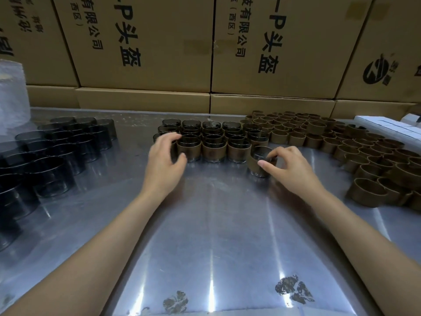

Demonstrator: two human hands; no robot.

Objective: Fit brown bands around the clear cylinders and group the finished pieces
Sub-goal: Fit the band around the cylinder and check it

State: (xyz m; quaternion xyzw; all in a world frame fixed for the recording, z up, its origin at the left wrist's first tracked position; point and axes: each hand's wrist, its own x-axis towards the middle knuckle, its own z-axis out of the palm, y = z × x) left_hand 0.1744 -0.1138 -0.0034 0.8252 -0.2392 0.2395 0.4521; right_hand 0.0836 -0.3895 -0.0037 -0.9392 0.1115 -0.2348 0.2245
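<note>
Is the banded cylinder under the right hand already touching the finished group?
No: the banded cylinder that the right hand grips stands apart from the finished group.

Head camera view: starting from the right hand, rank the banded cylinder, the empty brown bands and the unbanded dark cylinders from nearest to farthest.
1. Banded cylinder: gripped by the right hand.
2. Empty brown bands: right side.
3. Unbanded dark cylinders: far left.

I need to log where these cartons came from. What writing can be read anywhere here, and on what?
"-P头盔": large print on the middle cardboard box.
"有限公司" and "(西区)": smaller print on that same box.
"-P头盔", "有限公司", "(西区)": repeated on the next box to the right.
Round black logo on the far right box: characters too blurred.
Print on the far left box: cropped, unreadable.
</note>
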